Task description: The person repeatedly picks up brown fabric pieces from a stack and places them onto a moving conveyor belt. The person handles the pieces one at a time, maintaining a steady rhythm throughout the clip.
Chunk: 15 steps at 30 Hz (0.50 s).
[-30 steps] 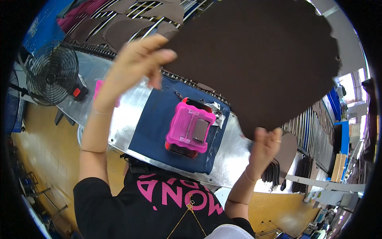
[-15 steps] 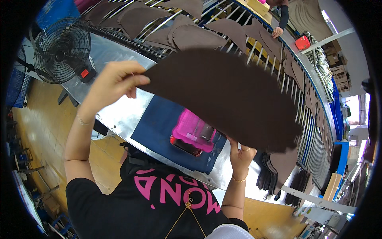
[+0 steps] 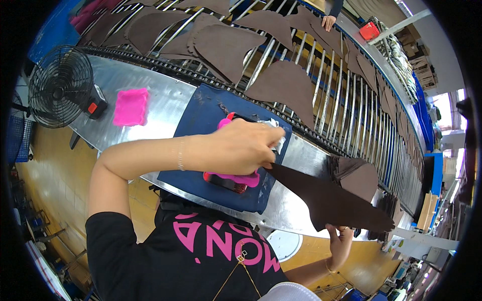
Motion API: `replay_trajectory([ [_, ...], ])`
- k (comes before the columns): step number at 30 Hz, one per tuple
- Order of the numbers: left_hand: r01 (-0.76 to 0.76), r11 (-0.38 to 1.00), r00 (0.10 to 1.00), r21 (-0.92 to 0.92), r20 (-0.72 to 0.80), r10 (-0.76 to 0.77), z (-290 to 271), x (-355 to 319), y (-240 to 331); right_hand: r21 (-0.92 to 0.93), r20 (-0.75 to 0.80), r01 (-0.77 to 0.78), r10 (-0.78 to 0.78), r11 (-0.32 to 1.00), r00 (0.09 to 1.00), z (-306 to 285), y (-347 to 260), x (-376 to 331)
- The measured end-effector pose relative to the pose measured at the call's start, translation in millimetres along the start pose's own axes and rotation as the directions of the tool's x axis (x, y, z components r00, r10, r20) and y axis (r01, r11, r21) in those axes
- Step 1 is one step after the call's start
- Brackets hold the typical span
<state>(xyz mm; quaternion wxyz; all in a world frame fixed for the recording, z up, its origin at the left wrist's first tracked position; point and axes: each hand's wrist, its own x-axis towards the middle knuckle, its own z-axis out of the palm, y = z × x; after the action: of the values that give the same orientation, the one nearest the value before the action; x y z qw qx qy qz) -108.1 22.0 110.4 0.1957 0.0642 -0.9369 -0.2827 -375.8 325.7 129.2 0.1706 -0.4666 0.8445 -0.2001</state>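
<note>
A dark brown leather-like cut piece (image 3: pixel 329 196) is stretched slantwise between my hands at the right of the bench. My left hand (image 3: pixel 243 145) reaches across my front and pinches its pointed left end. The fingers of my right hand (image 3: pixel 339 243) are closed on its lower edge, near the bench's front. Under my left hand and wrist, a pink scallop-edged thing (image 3: pixel 241 179) with a red rim below it sits on a dark blue mat (image 3: pixel 201 118), mostly covered. Just behind the held piece lies a stack of brown pieces (image 3: pixel 359 178).
Behind the metal bench (image 3: pixel 168 95), a roller conveyor (image 3: pixel 346 108) carries several brown pieces (image 3: pixel 221 42). At left stand a black fan (image 3: pixel 60 88) and a pink square thing (image 3: pixel 131 107). A co-worker's hand (image 3: pixel 329 22) rests on the conveyor's far side.
My left hand has swung rightward across the bench. The brown piece has moved down and right and now shows narrower. My right hand has moved right and lower.
</note>
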Motion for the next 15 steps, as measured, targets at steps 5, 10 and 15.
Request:
replay_trajectory([
  [5,-0.087,0.996,0.995,-0.026,-0.05,0.086,5,50,1,0.413,-0.29,0.012,0.12,0.91,0.949,-44,2,-1],
  [10,-0.058,0.989,0.938,0.139,-0.332,0.101,-28,99,-20,0.62,-0.402,0.123,0.179,0.775,0.898,-68,-37,76],
  [15,0.035,0.964,0.629,0.262,-0.756,0.182,-93,86,-72,0.891,-0.274,0.192,0.15,0.412,0.95,13,-58,186],
])
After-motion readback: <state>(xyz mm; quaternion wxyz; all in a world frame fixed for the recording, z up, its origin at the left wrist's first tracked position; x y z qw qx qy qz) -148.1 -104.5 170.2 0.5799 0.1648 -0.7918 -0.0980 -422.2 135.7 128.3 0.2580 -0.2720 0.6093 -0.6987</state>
